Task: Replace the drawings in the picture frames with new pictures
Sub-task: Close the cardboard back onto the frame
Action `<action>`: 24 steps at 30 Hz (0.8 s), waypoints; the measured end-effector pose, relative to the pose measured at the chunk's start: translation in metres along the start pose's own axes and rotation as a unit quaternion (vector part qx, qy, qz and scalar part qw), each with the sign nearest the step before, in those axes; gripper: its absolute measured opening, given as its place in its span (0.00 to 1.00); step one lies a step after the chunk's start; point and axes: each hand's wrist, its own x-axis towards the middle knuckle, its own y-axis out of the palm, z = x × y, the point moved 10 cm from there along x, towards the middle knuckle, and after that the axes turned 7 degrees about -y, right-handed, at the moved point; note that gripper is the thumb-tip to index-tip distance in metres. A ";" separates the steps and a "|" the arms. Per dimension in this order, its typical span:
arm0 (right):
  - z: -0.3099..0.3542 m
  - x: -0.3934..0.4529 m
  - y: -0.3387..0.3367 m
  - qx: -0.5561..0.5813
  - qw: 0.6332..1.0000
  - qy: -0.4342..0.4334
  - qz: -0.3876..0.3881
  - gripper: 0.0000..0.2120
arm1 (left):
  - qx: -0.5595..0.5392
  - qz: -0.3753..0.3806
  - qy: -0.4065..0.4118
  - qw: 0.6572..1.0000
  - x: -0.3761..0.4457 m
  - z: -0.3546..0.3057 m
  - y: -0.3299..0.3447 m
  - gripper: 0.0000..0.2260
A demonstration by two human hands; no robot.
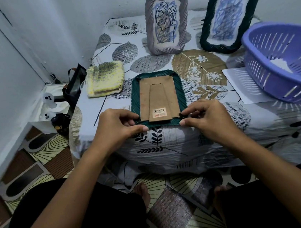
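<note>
A dark green picture frame (pixel 180 91) lies face down near the front edge of the cloth-covered table (pixel 195 136), its brown cardboard back (pixel 158 96) with a barcode sticker facing up. My left hand (pixel 118 124) pinches the frame's near left corner, fingertips at a small clip there. My right hand (pixel 205 116) pinches the near right corner the same way. Against the wall behind stand a grey frame (pixel 184 20) with a leaf drawing and a black frame (pixel 207 40) with a blue scribble drawing.
A purple slotted basket (pixel 281 65) holding white paper sits at the right, on a white sheet (pixel 236 81). A folded yellow knitted cloth (pixel 105 79) lies left of the frame. A dark bag (pixel 74 87) and small items stand on the floor at the left.
</note>
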 end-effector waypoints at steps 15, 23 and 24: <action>0.001 0.000 -0.001 -0.015 1.000 0.002 0.000 0.08 | -0.063 0.033 -0.065 0.995 0.003 0.013 0.005 0.15; 0.005 0.000 -0.002 -0.017 1.000 -0.004 -0.003 0.09 | -0.045 0.041 -0.041 0.997 0.003 0.010 0.006 0.13; 0.005 0.000 -0.002 -0.018 1.000 -0.005 -0.003 0.09 | -0.040 0.041 -0.036 0.998 0.004 0.009 0.006 0.13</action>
